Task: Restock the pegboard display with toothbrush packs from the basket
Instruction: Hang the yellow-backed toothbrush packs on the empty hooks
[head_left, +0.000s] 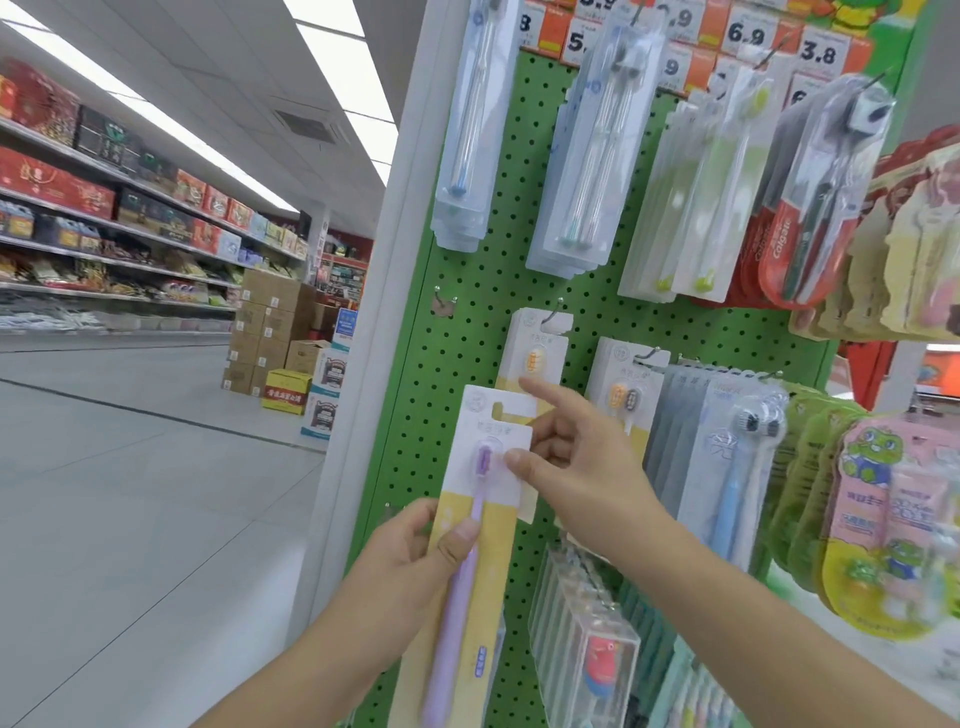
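The left hand (415, 551) pinches the near, lower part of one yellow-and-white card toothbrush pack with a lilac brush (480, 512), held just in front of the green perforated metal pegboard (467, 332). Further right, the right hand (576, 457) grips the pack's top edge beside its hang slot, forefinger extended. The pack looks light, thin and bendy, so it is best steadied near the slot. An empty steel hook (444, 301) waits far left; one matching orange-brush pack (535, 353) hangs beyond.

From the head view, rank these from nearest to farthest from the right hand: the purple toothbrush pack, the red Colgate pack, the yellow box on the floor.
From the right hand:
1. Purple toothbrush pack, touching it, just left.
2. Red Colgate pack, hanging up and right.
3. Yellow box, down the aisle, far left.
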